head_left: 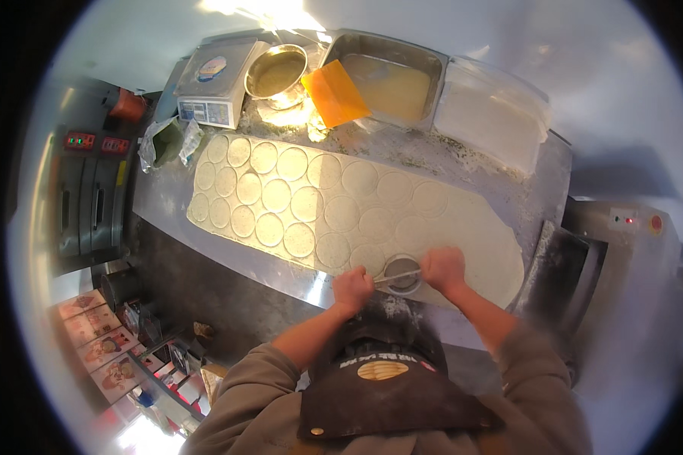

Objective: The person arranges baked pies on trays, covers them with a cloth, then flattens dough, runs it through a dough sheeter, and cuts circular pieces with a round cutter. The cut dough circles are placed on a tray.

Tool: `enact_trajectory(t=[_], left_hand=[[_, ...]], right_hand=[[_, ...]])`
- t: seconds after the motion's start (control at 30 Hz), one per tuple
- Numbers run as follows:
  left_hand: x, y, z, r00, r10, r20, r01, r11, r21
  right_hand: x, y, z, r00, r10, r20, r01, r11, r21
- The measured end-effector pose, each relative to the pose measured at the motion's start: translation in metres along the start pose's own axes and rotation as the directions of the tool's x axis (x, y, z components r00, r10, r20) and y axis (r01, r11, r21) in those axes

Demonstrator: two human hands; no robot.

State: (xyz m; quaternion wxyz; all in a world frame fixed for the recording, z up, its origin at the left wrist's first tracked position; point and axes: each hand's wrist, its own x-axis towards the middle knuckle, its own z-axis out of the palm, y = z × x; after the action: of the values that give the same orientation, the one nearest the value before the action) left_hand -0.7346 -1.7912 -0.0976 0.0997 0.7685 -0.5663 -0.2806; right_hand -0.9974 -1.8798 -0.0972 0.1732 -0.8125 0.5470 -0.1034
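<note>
A long, pale sheet of rolled dough (pixel 482 239) lies across the metal worktable (pixel 159 193). Rows of round cuts mark its left and middle parts, while the right end is unmarked. At the sheet's near edge sits a round metal dough cutter (pixel 402 283) with a bar across its top. My left hand (pixel 353 288) is closed in a fist around the bar's left end. Around the right end my right hand (pixel 442 269) is closed the same way. The cutter's lower rim appears to rest on the dough.
Along the back stand a digital scale (pixel 211 80), a metal bowl (pixel 259 89), a rectangular steel pan (pixel 442 72) of pale flour-like contents and a clear plastic bin (pixel 493 114). An orange sheet (pixel 335 95) leans by the pan. An oven (pixel 91 186) is left, a steel machine (pixel 622 254) right.
</note>
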Motion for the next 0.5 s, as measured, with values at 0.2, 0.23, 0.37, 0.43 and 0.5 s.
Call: enact_trajectory(t=[0.2, 0.23, 0.37, 0.43, 0.5], left_hand=[[-0.002, 0.0, 0.002, 1.0, 0.016, 0.004, -0.016, 0.998, 0.053], [-0.004, 0.001, -0.002, 1.0, 0.015, 0.006, -0.016, 0.998, 0.053], [-0.01, 0.02, -0.02, 0.998, 0.005, 0.056, -0.005, 1.0, 0.012], [-0.001, 0.041, -0.024, 0.996, 0.094, -0.001, -0.094, 0.994, -0.056], [0.021, 0.067, -0.02, 0.99, 0.137, -0.032, -0.14, 0.987, -0.082]], right_hand=[[-0.001, -0.004, -0.004, 0.997, -0.032, -0.073, 0.035, 0.999, 0.038], [-0.002, -0.005, -0.009, 0.996, -0.016, -0.084, 0.022, 0.998, 0.066], [-0.01, -0.001, -0.036, 0.995, 0.035, -0.098, -0.021, 0.99, 0.138], [-0.01, 0.011, -0.052, 0.993, 0.106, -0.043, -0.098, 0.984, 0.152], [0.0, 0.034, -0.068, 0.983, 0.125, -0.132, -0.113, 0.989, 0.095]])
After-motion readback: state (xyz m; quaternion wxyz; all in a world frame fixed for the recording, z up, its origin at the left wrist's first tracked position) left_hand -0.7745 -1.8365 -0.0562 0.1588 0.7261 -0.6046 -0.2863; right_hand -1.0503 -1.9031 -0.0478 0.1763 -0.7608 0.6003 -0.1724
